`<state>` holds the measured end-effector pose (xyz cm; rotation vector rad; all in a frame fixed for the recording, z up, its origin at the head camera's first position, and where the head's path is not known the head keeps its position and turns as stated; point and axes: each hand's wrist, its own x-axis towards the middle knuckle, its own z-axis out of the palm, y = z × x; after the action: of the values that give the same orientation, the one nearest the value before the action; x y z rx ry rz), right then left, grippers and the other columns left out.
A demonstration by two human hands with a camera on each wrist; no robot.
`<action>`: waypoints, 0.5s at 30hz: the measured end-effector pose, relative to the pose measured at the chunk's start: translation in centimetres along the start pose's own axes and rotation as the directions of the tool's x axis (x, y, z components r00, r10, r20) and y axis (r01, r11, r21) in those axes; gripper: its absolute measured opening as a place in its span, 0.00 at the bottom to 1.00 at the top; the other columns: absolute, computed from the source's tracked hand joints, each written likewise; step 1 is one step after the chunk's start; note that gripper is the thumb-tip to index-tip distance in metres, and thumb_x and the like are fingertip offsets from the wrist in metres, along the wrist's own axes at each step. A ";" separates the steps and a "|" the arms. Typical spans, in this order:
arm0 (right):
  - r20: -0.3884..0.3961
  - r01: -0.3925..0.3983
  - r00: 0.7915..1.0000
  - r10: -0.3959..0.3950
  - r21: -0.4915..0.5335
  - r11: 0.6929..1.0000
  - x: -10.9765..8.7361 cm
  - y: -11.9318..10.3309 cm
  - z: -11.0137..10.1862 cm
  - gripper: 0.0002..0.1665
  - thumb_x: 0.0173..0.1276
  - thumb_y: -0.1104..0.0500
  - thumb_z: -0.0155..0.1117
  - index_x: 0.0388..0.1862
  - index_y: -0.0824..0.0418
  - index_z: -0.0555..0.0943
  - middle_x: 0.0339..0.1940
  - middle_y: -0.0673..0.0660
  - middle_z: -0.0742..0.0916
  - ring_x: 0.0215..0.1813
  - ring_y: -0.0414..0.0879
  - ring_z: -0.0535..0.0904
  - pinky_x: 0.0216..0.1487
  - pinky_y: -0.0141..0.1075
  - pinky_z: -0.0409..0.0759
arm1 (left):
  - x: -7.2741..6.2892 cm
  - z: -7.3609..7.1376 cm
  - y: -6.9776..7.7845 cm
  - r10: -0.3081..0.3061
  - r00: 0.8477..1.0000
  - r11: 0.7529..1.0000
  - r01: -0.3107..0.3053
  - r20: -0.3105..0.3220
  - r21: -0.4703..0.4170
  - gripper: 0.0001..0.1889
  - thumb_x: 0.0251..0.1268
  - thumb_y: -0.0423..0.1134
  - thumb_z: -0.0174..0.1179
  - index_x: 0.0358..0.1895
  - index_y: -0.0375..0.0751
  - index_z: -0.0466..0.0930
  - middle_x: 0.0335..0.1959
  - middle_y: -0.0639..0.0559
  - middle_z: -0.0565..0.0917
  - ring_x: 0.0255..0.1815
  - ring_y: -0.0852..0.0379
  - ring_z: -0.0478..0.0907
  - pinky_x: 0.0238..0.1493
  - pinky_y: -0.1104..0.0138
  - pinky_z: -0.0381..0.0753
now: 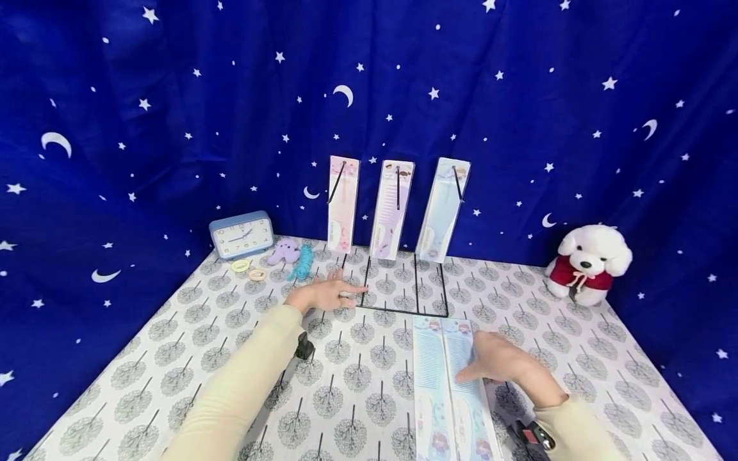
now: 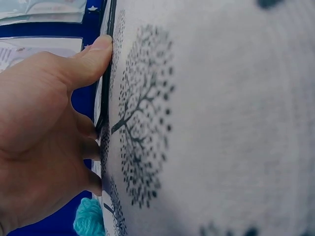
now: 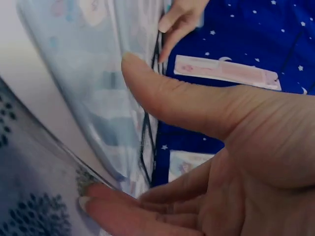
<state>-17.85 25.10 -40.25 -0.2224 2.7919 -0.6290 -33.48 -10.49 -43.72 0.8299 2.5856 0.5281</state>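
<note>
My left hand [image 1: 328, 294], fingers spread and fairly straight, touches the left side of a black wire rack [image 1: 403, 312]. In the left wrist view its thumb [image 2: 96, 59] lies against the black rod. My right hand [image 1: 501, 360] holds the right edge of the right-hand packaged comb [image 1: 469, 410], thumb over the clear wrapper and fingers at the edge. Close beside it lies a second blue packaged comb [image 1: 428, 378]. On the rack's hooks hang a pink packaged comb [image 1: 343, 214], a purple packaged comb [image 1: 392, 218] and a blue packaged comb [image 1: 441, 218].
Back left are a blue alarm clock [image 1: 241, 235], a purple plush toy [image 1: 284, 251], a teal yarn bundle [image 1: 302, 263], a yellow hair tie [image 1: 239, 266] and a peach hair tie [image 1: 257, 275]. A white plush dog [image 1: 590, 256] sits back right. A starry blue curtain [image 1: 490, 115] backs the table.
</note>
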 end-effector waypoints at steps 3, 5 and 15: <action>0.004 -0.024 1.000 0.024 -0.005 1.000 0.2 0.0 0.3 0.26 0.44 0.54 0.86 0.25 0.66 0.76 0.13 0.55 0.79 0.12 0.43 0.73 0.14 0.32 0.74 | 0.1 0.0 -0.1 0.005 1.000 1.000 -0.005 -0.008 -0.002 0.28 0.77 0.55 0.50 0.77 0.68 0.59 0.78 0.29 0.31 0.77 0.29 0.26 0.70 0.32 0.27; 0.019 -0.031 0.999 0.031 0.027 0.999 0.2 0.1 0.5 0.32 0.44 0.55 0.86 0.35 0.72 0.75 0.17 0.58 0.80 0.13 0.47 0.77 0.15 0.36 0.78 | 0.2 0.2 -0.2 0.009 1.000 1.000 -0.009 -0.005 -0.003 0.28 0.77 0.55 0.50 0.77 0.67 0.59 0.78 0.28 0.31 0.76 0.28 0.26 0.69 0.31 0.27; 0.083 -0.074 0.995 0.062 0.156 0.985 -0.1 0.4 0.1 0.74 0.46 0.56 0.84 0.75 0.79 0.41 0.21 0.62 0.80 0.15 0.52 0.79 0.16 0.44 0.82 | 0.2 0.1 -0.3 0.019 1.000 0.999 -0.019 -0.003 -0.027 0.28 0.76 0.55 0.50 0.77 0.67 0.59 0.78 0.28 0.32 0.76 0.28 0.25 0.69 0.31 0.27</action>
<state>-17.80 25.48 -40.47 -0.1158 2.6465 -0.8040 -33.67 -10.57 -43.99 0.8455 2.5695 0.5692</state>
